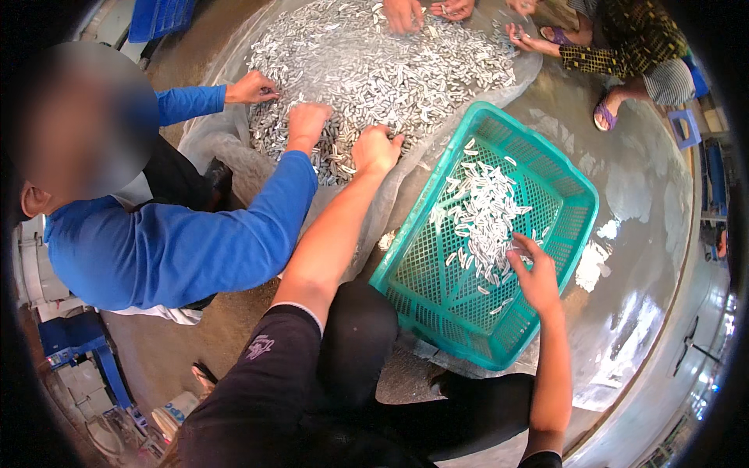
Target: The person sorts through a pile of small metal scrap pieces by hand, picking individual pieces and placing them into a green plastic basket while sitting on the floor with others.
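Observation:
A broad heap of small, elongated white-and-grey pieces (374,58) is spread on a clear plastic sheet (238,160). My left hand (377,148) reaches into the heap's near edge, fingers curled downward; their tips and whatever they hold are hidden. To the right stands a green plastic basket (577,191) with slotted walls and a mesh bottom. Inside it lies a smaller pile of whiter pieces (484,203). My right hand (538,277) is over the basket's right side, open, thumb and fingers apart, fingertips beside the pile.
Close on my left, a person in a blue sleeve (187,249) has both hands at the heap. Another person's hands (406,14) are at its far edge. At far right crouches someone in a patterned sleeve (597,59). White scraps (593,265) lie on the wet floor beside the basket.

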Demonstrator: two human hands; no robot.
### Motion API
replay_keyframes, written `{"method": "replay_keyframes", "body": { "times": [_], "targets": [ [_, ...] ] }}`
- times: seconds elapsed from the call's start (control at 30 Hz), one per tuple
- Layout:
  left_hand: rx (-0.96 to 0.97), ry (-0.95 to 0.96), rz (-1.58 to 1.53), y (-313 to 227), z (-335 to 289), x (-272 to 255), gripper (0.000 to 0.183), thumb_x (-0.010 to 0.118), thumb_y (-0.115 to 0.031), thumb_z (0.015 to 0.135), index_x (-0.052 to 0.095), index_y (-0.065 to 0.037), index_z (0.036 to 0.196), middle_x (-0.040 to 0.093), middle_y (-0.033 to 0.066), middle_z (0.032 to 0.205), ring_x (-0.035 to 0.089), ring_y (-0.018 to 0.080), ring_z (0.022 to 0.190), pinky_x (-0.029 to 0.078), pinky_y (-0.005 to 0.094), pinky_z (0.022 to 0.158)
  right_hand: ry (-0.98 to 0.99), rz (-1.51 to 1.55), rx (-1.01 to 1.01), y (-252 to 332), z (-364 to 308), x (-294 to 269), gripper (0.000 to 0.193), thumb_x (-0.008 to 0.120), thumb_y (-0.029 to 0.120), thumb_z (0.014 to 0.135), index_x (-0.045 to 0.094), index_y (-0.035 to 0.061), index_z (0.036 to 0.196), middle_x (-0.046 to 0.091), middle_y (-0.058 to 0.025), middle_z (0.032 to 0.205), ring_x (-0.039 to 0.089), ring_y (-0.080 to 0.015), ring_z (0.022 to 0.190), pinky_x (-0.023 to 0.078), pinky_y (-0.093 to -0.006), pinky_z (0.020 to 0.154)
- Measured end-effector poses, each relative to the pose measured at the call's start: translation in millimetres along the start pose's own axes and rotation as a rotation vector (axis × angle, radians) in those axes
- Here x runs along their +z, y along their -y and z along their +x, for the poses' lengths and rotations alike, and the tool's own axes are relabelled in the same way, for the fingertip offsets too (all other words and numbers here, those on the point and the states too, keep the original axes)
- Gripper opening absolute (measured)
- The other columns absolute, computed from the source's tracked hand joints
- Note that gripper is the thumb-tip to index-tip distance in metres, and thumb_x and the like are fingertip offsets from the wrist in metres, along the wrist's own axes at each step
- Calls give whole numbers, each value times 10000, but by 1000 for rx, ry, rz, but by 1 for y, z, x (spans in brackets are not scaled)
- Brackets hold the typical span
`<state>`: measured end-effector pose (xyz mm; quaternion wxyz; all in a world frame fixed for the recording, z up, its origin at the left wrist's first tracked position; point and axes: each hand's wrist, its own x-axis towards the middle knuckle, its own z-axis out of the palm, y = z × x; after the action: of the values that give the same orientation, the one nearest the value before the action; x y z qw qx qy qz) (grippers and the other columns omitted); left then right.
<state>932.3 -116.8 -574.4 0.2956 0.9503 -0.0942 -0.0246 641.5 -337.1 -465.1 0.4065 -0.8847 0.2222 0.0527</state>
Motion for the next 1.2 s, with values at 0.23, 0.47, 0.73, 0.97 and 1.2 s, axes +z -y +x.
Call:
{"method": "replay_keyframes", "body": {
  "times": [0.23, 0.47, 0.73, 0.97, 1.2],
  "targets": [
    [195, 41, 50, 34, -19, 6, 211, 686, -183, 778, 697, -80, 961, 639, 142, 928, 622, 340, 894, 501, 435, 784, -81, 22, -259, 82, 45, 38, 304, 647, 150, 872, 624, 6, 1140, 674, -164, 1062, 653, -294, 988, 487, -371, 882],
    [354, 88, 41, 53, -97, -70, 547, 699, -198, 790, 505, -74, 1286, 322, 219, 1451, 303, 450, 1327, 254, 540, 1092, -2, -246, -272, 132, 213, 127, 748, 700, 472, 763, 458, 72, 1347, 427, -233, 1383, 408, -383, 1287, 351, -444, 1057],
    [253, 453, 143, 140, -173, -67, 818, 730, -351, 781, 336, -119, 1459, 78, 289, 1532, 116, 503, 1396, 151, 614, 1104, -12, -417, -152, 139, 260, 223, 861, 613, 699, 717, 447, 164, 1371, 320, -197, 1466, 288, -407, 1350, 253, -596, 1068],
    [240, 408, 117, 141, -158, -72, 823, 745, -334, 770, 342, -123, 1455, 47, 303, 1529, 105, 509, 1396, 161, 636, 1088, 214, -162, -191, 139, 260, 210, 518, 746, 282, 768, 565, 130, 1229, 590, -174, 1170, 598, -336, 1054, 463, -414, 922],
    [224, 367, 98, 139, -159, -64, 773, 758, -353, 742, 431, -134, 1407, 97, 263, 1538, 148, 498, 1389, 198, 650, 1069, 493, 331, -15, 168, 247, 155, 283, 555, 60, 925, 601, 98, 1202, 628, -41, 1102, 661, -126, 899, 521, -253, 663]
  ]
}}
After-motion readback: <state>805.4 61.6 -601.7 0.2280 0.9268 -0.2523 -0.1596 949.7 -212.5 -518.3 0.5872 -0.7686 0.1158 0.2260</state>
